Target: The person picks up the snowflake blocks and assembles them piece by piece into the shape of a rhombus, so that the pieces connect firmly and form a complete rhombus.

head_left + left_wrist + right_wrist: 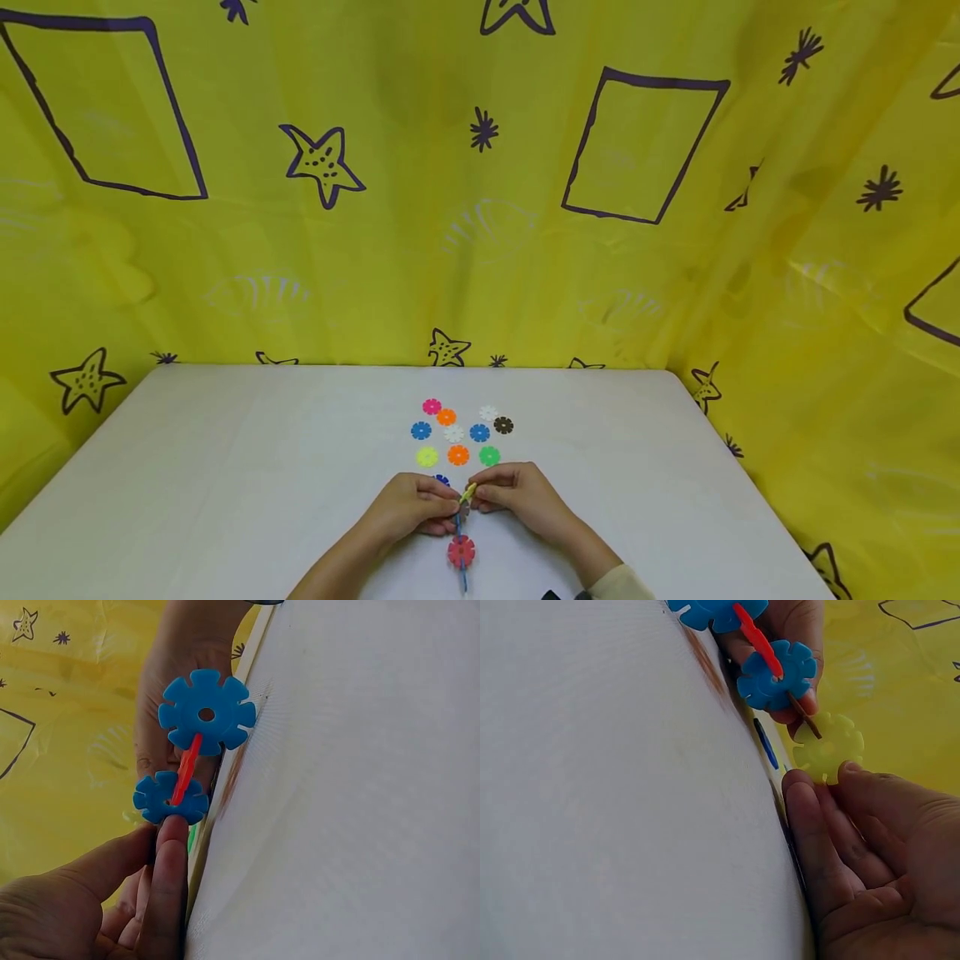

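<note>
My left hand (412,504) grips a chain of slotted plastic snowflake discs near its brown disc (464,510). In the right wrist view my right hand (885,855) pinches the rim of a yellow disc (832,750) between thumb and fingers. The brown disc (804,716) appears edge-on, meeting the yellow disc; whether it sits in a slot I cannot tell. Beyond it the chain runs through a blue disc (161,799), a red disc (461,552) and an end blue disc (206,712). Most of the brown disc is hidden behind the left fingers.
Several loose discs lie on the white table (225,483) beyond the hands, among them an orange disc (458,455), a green disc (489,456) and a pink disc (432,407). A dark blue disc (442,480) lies just behind the left fingers. Yellow patterned cloth (390,275) surrounds the table.
</note>
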Demonstrator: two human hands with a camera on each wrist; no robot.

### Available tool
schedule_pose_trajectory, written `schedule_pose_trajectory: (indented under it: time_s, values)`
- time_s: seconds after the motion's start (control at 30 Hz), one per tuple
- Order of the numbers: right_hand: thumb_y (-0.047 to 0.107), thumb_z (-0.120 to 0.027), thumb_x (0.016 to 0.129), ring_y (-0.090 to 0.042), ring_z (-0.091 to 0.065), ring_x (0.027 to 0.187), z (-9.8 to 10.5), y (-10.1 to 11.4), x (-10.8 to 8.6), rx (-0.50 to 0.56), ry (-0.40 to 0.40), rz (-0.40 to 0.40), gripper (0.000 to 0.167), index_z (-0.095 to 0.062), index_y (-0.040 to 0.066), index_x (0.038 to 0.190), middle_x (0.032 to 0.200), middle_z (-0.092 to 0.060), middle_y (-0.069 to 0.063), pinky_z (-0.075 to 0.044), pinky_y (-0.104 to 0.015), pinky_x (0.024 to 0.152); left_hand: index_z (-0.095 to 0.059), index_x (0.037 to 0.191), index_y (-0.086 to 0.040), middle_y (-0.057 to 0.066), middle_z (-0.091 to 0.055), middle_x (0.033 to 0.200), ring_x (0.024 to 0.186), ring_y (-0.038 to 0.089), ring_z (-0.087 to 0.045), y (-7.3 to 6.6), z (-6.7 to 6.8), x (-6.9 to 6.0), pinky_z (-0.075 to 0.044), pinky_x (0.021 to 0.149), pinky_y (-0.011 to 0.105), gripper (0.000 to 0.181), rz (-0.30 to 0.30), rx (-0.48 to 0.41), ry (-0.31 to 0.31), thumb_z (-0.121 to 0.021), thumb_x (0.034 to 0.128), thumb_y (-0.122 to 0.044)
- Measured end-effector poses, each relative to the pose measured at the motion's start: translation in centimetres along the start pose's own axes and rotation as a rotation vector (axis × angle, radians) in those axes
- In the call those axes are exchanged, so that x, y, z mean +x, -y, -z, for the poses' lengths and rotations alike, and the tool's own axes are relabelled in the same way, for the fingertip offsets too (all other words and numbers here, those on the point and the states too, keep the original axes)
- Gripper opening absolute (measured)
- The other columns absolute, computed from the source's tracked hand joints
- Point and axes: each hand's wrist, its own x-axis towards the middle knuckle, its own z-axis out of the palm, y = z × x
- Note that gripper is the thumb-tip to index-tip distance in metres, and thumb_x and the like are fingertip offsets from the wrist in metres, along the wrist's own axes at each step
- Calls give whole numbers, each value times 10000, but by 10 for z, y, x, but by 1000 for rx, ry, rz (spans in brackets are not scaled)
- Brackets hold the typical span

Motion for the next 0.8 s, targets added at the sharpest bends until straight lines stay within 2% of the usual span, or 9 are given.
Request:
schedule_pose_trajectory:
  time_s: [0.2,0.5,0.63,0.8]
  values:
    - [133,-670,935,-138,-713,862,7,4,1,-35,-49,-13,293,-677,-93,1122,1007,-738,-156,-595,-262,785,-697,1025,78,140,-747,846,677,143,-712,2,-1,1,-606,645,275,220,-10,-15,1,-734,875,-78]
    - [118,-692,917,-152,-706,810,26,16,16,-157,-276,-19,268,-696,-93,1083,1007,-736,-184,-606,-287,749,-702,1019,67,133,-748,850,667,134,-706,3,-3,4,-604,640,270,230,-15,-15,2,-750,865,-96]
    - [112,-736,878,-149,-697,791,29,19,27,-276,-347,-27,229,-729,-46,1044,984,-743,-146,-599,-281,716,-702,1021,64,136,-749,855,670,137,-708,3,-2,5,-604,640,271,225,-9,-11,-2,-747,867,-95]
    - [126,-786,832,-136,-681,801,31,18,35,-433,-380,-35,209,-758,11,1004,958,-750,-94,-550,-243,662,-705,1018,53,126,-749,848,666,132,-704,3,-2,5,-603,639,267,221,-5,-3,-5,-748,868,-104]
